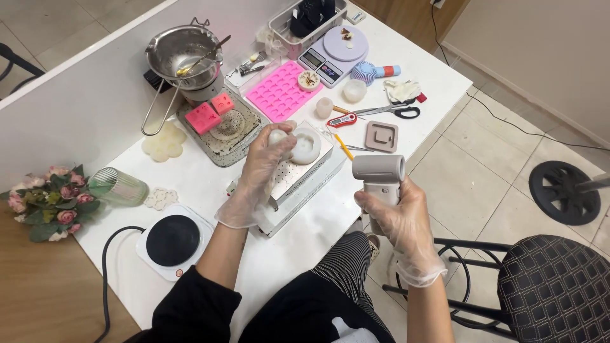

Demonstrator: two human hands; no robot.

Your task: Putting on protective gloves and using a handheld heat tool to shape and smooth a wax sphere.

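We grip a grey heat gun in our right hand; our left hand clasps a white mould, mostly hidden by fingers.

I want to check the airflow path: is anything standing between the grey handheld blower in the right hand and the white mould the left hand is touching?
Nothing visible does. The right hand holds the grey blower just right of the white mould, which sits on a perforated metal box. The left hand rests on the mould's far left side, outside that gap.
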